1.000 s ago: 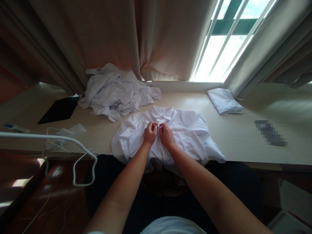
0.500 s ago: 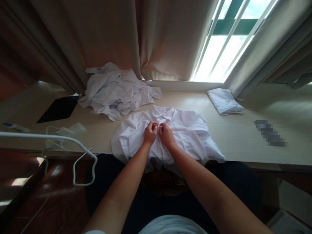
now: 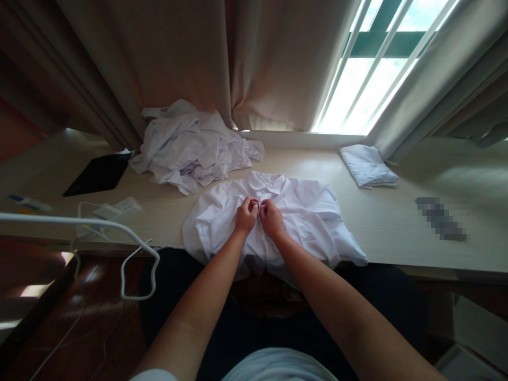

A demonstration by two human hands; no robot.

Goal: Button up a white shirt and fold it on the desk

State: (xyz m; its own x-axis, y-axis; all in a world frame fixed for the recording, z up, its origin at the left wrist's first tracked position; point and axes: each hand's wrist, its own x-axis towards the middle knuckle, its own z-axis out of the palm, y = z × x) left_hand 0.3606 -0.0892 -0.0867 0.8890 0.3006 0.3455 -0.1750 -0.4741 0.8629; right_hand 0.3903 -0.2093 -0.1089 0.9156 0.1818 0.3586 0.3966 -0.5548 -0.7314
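A white shirt point(image 3: 313, 211) lies spread on the desk in front of me, its collar toward the window side and its lower part over the desk's front edge. Just below the collar, my left hand point(image 3: 247, 212) pinches the front of the shirt. My right hand point(image 3: 270, 216) grips the cloth close beside it, fingertips nearly touching the left ones. The fingers hide the small spot between them.
A crumpled pile of white clothes point(image 3: 198, 145) is at the back left, a folded white cloth point(image 3: 368, 166) at the back right. Also there: a black flat object point(image 3: 97, 174), a power strip point(image 3: 126, 206), a white bent tube point(image 3: 99, 222) and a pixelated item point(image 3: 442, 218).
The view has shifted very slightly. Both hands remain at the same place on the shirt, with hardly any finger movement.
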